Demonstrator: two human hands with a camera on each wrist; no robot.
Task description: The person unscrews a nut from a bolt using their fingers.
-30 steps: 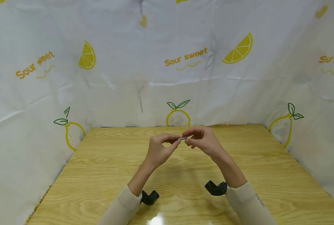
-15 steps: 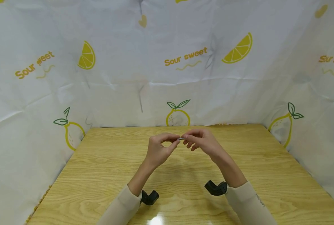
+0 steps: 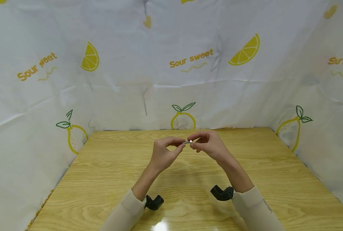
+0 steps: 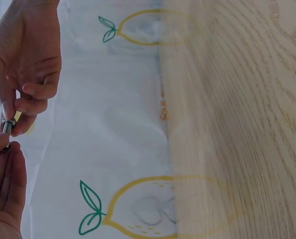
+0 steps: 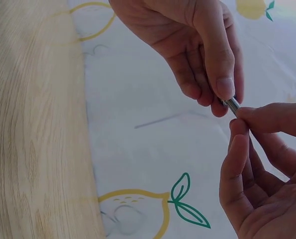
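A small metal bolt spans the gap between the two hands, held above the table and lying nearly level. My left hand pinches its left end between thumb and fingers. At the other end sits a bright, wider piece that looks like a nut, with the thumb and index finger of my right hand on it. The right wrist view shows threads on the bolt's shaft; fingertips hide both ends there. In the left wrist view the nut shows beside the right fingertips.
Below the hands lies a wood-grain table. A white cloth with lemon prints hangs behind it and along both sides. Black wrist-worn devices stick out by both sleeves.
The right thumb slides forward over the nut, then draws back, showing the nut again at a different turn. The left hand keeps its pinch on the bolt and stays put.
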